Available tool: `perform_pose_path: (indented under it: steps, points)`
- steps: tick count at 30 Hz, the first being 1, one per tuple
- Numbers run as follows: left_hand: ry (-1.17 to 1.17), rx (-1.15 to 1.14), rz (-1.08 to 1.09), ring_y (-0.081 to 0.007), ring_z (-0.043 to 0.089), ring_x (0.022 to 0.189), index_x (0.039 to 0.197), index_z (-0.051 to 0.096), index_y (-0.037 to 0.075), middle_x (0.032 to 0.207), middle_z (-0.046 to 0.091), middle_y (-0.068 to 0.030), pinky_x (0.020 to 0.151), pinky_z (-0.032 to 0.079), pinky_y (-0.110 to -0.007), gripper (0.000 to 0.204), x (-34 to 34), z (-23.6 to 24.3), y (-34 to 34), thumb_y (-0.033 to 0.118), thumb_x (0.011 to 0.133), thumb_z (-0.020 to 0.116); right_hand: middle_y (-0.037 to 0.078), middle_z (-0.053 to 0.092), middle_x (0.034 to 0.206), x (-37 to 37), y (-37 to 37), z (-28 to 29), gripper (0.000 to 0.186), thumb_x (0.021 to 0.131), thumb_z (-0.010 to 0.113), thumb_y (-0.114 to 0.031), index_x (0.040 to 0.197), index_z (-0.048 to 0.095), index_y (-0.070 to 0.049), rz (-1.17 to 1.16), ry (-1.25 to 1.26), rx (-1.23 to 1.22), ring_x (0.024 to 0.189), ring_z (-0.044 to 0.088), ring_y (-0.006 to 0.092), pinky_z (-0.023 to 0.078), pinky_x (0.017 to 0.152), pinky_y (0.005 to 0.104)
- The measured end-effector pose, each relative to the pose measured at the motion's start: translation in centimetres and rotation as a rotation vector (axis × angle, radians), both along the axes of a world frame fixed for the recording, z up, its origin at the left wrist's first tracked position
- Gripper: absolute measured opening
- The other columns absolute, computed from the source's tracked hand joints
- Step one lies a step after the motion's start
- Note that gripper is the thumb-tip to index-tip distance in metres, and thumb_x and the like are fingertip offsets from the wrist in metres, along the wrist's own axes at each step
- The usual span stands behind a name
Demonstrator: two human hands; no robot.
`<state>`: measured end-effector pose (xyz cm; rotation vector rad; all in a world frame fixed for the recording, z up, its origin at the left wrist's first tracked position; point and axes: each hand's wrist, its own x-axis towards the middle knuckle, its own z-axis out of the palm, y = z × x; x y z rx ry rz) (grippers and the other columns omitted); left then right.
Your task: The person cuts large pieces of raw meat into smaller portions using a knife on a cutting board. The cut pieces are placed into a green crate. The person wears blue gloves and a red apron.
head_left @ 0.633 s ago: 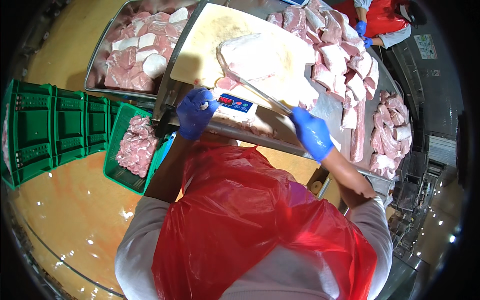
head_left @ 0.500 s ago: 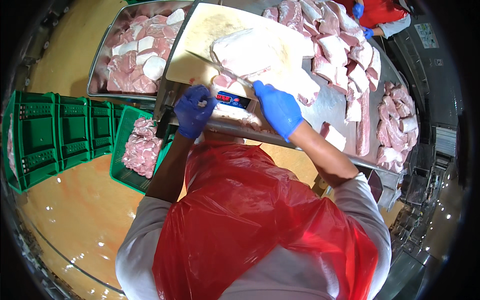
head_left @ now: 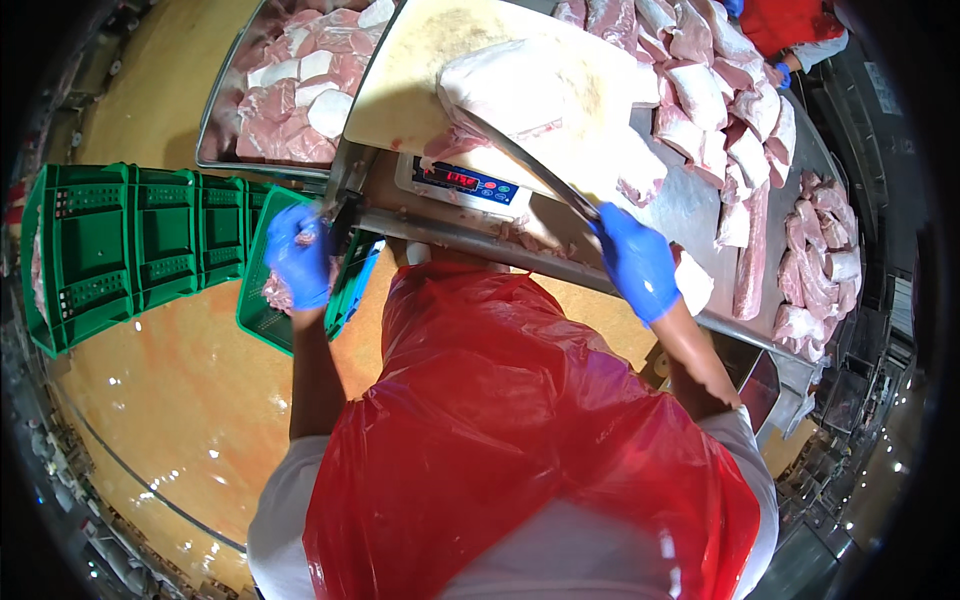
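Our right blue-gloved hand (head_left: 640, 265) grips a long steel knife (head_left: 542, 170), blade slanting up-left over the near edge of a pale, fat-covered meat slab (head_left: 505, 85) on a cream cutting board (head_left: 400, 95). The slab lies ahead-left of this hand, nearer of our 2, its long axis roughly crosswise. Our left blue-gloved hand (head_left: 300, 262) curls, seemingly around a pink scrap (head_left: 306, 238), above a green plastic crate (head_left: 262, 322).

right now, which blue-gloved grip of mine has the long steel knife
Your right grip: the knife slants from it toward the pale meat slab. Your left grip, by the green plastic crate, shows no knife.
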<state>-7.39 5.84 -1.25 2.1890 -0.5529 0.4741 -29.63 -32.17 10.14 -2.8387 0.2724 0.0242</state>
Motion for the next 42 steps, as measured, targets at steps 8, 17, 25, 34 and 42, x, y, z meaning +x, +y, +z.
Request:
perform_pose_path:
  steps: [8,17,25,34,42]
  points:
    - [-0.044,0.115,-0.379,-0.0366,0.062,0.101,0.111,0.065,0.006,0.109,0.065,-0.0148,0.088,0.052,-0.044,0.033,-0.3,2.5,-15.7,0.008,0.078,0.073,0.021,0.068,0.097,9.3,2.7,-0.7,0.024,0.095,0.056,-0.018,0.117,0.055,-0.007,0.118,0.023,-0.007,0.089,0.067,0.0407,0.054,0.073,0.0494]
    - [0.416,0.263,0.103,-0.0277,0.066,0.090,0.106,0.064,0.003,0.098,0.066,-0.0176,0.082,0.054,-0.036,0.027,-0.1,-5.1,6.1,0.007,0.080,0.071,0.022,0.063,0.074,-5.2,-4.0,1.0,0.013,0.098,0.061,-0.015,0.099,0.055,-0.003,-0.113,-0.027,0.044,0.064,0.063,0.0405,0.047,0.056,0.0456]
    - [-0.101,0.036,-0.326,-0.0331,0.066,0.107,0.124,0.066,0.005,0.116,0.069,-0.0191,0.089,0.053,-0.042,0.042,5.1,5.0,-12.8,0.027,0.089,0.070,0.005,0.061,0.066,0.9,-2.2,-3.4,0.023,0.102,0.059,-0.022,0.099,0.057,0.000,-0.490,-0.496,0.431,0.054,0.049,0.0064,0.040,0.048,0.0267]
    - [-0.125,0.622,-0.614,-0.0443,0.055,0.120,0.126,0.066,0.027,0.145,0.048,-0.0208,0.095,0.042,-0.062,0.054,3.9,8.7,-27.6,0.045,0.076,0.080,0.023,0.067,0.076,0.9,-3.1,-3.6,0.019,0.100,0.060,-0.017,0.102,0.058,0.002,-0.554,-0.504,0.493,0.068,0.068,0.0390,0.050,0.059,0.0399]
    - [0.448,0.209,-1.121,-0.0280,0.049,0.132,0.100,0.070,0.005,0.142,0.052,-0.0138,0.103,0.046,-0.038,0.024,10.1,10.2,-16.4,0.003,0.077,0.074,0.027,0.060,0.074,-3.5,-0.3,-5.4,0.017,0.099,0.061,-0.016,0.095,0.053,-0.001,-0.428,-0.348,0.261,0.070,0.061,0.0490,0.047,0.057,0.0492]
